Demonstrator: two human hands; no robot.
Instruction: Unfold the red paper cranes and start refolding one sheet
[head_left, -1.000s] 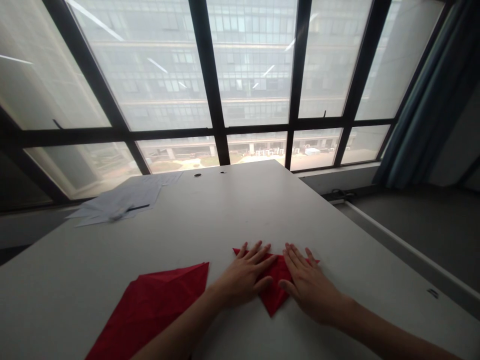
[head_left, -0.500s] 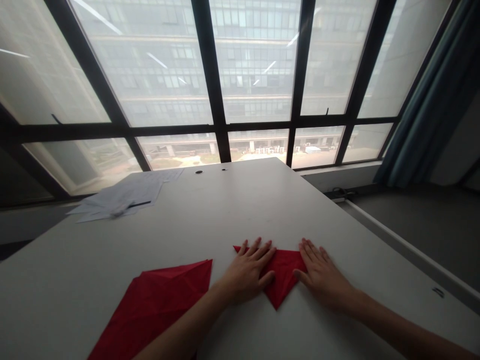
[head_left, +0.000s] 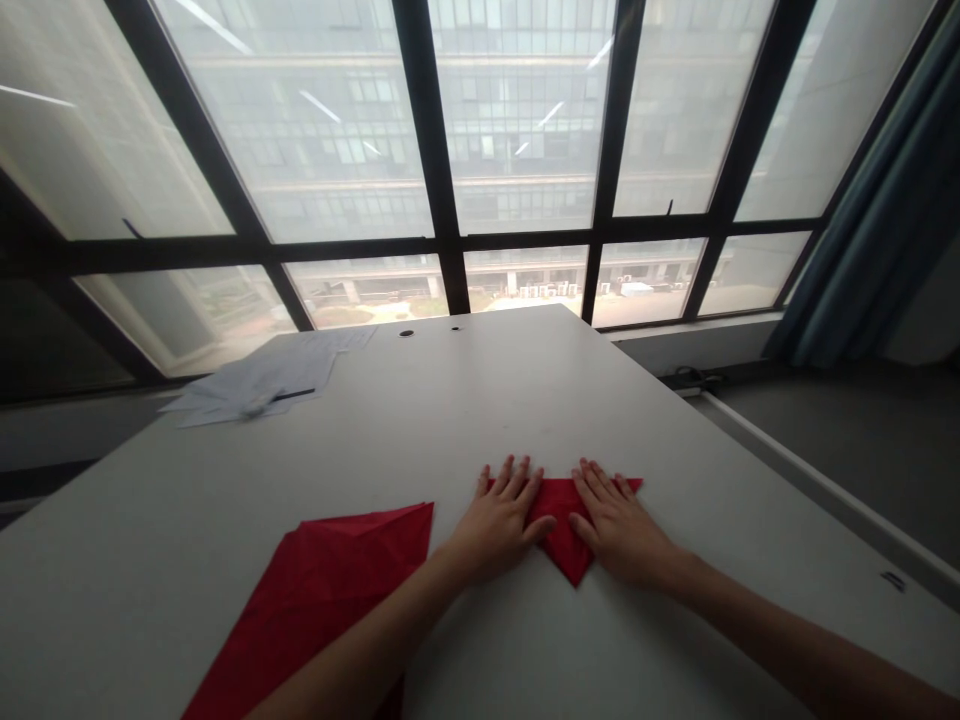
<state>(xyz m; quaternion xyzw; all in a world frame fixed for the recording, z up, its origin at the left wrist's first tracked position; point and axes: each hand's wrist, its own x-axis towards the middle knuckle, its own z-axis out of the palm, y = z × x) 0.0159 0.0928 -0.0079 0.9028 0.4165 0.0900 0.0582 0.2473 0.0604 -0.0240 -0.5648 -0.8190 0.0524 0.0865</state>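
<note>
A small red triangle of folded paper or thin cloth [head_left: 564,505] lies on the white table [head_left: 510,400], its point toward me and its long edge away from me. My left hand [head_left: 506,520] rests flat on its left part, fingers spread. On its right part lies my right hand [head_left: 619,525], palm down with fingers stretched out; the right corner sticks out past the fingers. Both thumbs press near the middle. To the left is a larger creased red sheet [head_left: 330,580], partly covered by my left forearm.
Loose white papers [head_left: 262,375] with a dark pen [head_left: 294,395] lie at the far left of the table. Round holes [head_left: 406,333] sit near the far edge. A small dark object [head_left: 892,581] is near the right edge. Windows [head_left: 517,130] stand behind; a blue curtain [head_left: 862,220] hangs right.
My right hand has slid left along the red triangle, baring its right corner. My left hand now covers the left corner. The view has shifted slightly.
</note>
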